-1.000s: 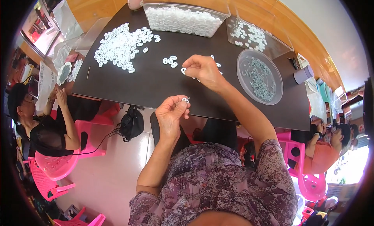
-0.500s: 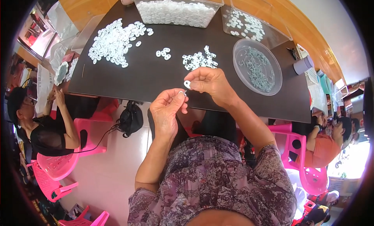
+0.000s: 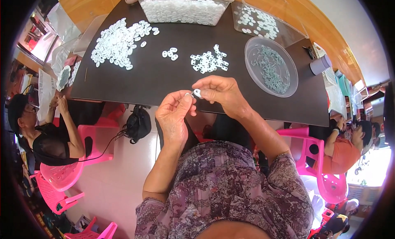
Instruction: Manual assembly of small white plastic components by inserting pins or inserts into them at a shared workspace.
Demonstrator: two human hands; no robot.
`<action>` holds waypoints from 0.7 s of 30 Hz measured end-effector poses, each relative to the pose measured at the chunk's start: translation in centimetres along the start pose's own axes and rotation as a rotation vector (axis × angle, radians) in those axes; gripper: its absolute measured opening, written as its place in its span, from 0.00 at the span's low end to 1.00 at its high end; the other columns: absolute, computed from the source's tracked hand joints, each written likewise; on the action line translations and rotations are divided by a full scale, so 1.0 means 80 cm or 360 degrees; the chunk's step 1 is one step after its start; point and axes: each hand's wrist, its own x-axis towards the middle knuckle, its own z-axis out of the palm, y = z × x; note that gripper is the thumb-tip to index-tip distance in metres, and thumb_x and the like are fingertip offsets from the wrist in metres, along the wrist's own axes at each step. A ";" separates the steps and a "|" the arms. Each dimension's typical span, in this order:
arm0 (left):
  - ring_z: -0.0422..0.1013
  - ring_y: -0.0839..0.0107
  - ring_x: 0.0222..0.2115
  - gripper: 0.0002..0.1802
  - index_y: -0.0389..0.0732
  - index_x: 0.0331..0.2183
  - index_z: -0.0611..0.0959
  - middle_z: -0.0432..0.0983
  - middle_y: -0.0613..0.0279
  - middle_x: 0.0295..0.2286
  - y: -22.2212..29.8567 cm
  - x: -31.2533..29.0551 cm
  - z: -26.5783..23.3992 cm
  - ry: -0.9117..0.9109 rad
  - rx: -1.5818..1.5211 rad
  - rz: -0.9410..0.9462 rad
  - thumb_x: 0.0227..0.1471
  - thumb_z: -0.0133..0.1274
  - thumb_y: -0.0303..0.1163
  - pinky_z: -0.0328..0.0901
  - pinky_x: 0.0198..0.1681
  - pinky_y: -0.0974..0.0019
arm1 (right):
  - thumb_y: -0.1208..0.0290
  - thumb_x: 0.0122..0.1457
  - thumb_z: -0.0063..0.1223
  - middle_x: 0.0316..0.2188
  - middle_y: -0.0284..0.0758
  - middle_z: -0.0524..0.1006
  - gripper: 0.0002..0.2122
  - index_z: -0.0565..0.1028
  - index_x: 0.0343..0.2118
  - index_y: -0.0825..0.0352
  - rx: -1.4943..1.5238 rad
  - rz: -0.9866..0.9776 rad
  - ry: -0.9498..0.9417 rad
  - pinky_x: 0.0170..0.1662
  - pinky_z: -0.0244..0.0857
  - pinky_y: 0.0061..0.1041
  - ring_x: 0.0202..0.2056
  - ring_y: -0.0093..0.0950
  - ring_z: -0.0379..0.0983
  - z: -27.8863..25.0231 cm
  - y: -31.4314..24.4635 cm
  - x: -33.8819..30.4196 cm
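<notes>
My left hand (image 3: 173, 117) pinches a small white plastic piece (image 3: 188, 95) between thumb and fingers, mostly covered by the fingertips. A thin metal pin or screw seems to stick out of it. In my right hand (image 3: 227, 95), thumb and forefinger grip a white oval plastic piece (image 3: 197, 93) with a hole. Both pieces meet or nearly meet at the table's front edge. Just beyond lies a cluster of small white pieces (image 3: 209, 62). Left of it sit several white ovals (image 3: 170, 54), and farther left a large heap of ovals (image 3: 117, 45).
A round clear tray (image 3: 249, 70) of thin grey screw-like parts stands to the right. Behind are a clear bin (image 3: 181, 23) full of white pieces and a shallower bin (image 3: 284, 38). A grey cup (image 3: 320, 66) stands far right. People sit at both sides on pink chairs (image 3: 96, 144).
The oval in my right hand has come closer to the piece in my left. Both grips hold. The whole view has shifted slightly.
</notes>
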 end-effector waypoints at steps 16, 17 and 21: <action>0.69 0.73 0.18 0.07 0.29 0.30 0.77 0.75 0.55 0.24 -0.013 0.002 0.000 -0.0057 -0.0272 -0.0291 0.51 0.51 0.25 0.65 0.21 0.73 | 0.72 0.59 0.47 0.22 0.28 0.74 0.08 0.75 0.29 0.71 -0.0102 -0.0212 0.0390 0.25 0.59 0.13 0.23 0.13 0.65 0.031 0.027 -0.015; 0.69 0.73 0.18 0.07 0.29 0.30 0.77 0.75 0.55 0.24 -0.013 0.001 0.000 -0.0059 -0.0271 -0.0292 0.51 0.51 0.25 0.65 0.21 0.73 | 0.73 0.58 0.47 0.22 0.29 0.74 0.08 0.75 0.30 0.71 -0.0045 -0.0228 0.0423 0.27 0.61 0.13 0.24 0.13 0.66 0.033 0.026 -0.017; 0.69 0.72 0.18 0.07 0.29 0.29 0.77 0.75 0.55 0.24 -0.014 0.000 -0.001 -0.0069 -0.0321 -0.0321 0.51 0.50 0.25 0.66 0.21 0.72 | 0.76 0.58 0.46 0.24 0.30 0.74 0.06 0.74 0.30 0.73 -0.0036 -0.0298 0.0518 0.30 0.65 0.15 0.27 0.14 0.68 0.041 0.033 -0.021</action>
